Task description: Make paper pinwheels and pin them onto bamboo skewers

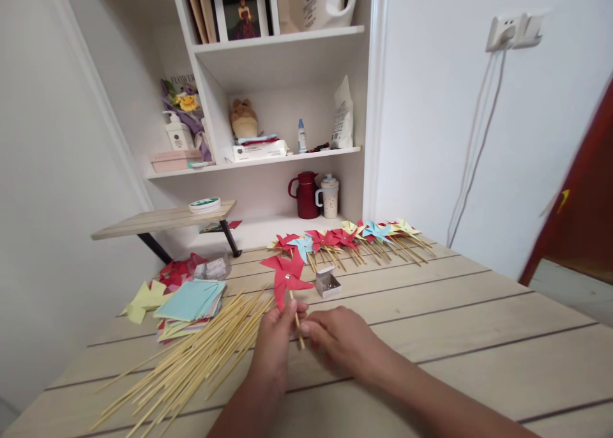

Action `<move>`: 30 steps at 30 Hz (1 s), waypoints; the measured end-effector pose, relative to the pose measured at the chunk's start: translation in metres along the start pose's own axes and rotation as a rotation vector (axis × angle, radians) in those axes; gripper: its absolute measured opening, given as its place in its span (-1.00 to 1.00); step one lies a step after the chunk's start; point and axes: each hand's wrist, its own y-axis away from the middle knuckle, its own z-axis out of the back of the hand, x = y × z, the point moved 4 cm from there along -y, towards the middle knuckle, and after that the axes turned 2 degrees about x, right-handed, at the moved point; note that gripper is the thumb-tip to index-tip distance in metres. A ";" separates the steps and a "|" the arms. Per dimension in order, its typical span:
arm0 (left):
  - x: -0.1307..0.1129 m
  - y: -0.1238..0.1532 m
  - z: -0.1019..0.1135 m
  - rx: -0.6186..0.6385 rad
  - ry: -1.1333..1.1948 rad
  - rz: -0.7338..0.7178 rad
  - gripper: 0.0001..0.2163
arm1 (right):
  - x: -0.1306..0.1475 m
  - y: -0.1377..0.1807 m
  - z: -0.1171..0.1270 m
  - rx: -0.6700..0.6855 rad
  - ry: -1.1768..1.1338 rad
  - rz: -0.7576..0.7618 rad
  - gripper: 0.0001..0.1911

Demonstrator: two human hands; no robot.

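- Plainly, the red paper pinwheel [282, 283] is held above the table [454, 348], its thin stick [295, 320] slanting down between the 2 hands.
- The left hand [275, 332] grips the stick just below the vanes; the right hand [342, 336] has its fingertips closed on the stick lower down.
- Just beyond them stands a small open carton [330, 288], with small dark pieces inside; no lettering can be made out on it.
- Left of the hands lie a loose spread of bamboo sticks [191, 361] and a stack of coloured paper squares [189, 299], light blue on top.
- Near the stack, a clear plastic container [211, 267] shows a white label too small to read.
- Red, yellow and light-blue pinwheels [377, 232] line the table's far edge.
- "FLOWER" reads in capitals behind the bouquet [188, 101].
- Dark round logos mark the pump bottle [179, 135], white jug [325, 7] and flat white box [258, 151]; their small print is illegible.
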 end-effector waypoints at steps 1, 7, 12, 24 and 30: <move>-0.001 -0.001 0.004 -0.030 -0.003 -0.001 -0.59 | 0.004 0.003 0.010 -0.053 0.044 0.004 -0.57; -0.004 -0.003 0.006 0.071 -0.095 0.014 -0.62 | 0.004 0.005 0.071 -0.534 -0.203 0.118 -0.70; -0.003 0.003 -0.006 0.202 -0.213 -0.003 -0.59 | -0.007 -0.001 0.074 -0.572 -0.291 0.153 -0.81; -0.010 0.014 -0.019 0.298 -0.210 -0.018 -0.60 | -0.004 -0.002 0.062 -0.479 -0.748 0.009 -0.38; -0.012 0.016 -0.024 0.370 -0.129 -0.022 -0.63 | -0.003 -0.004 0.058 -0.384 -0.757 -0.009 -0.56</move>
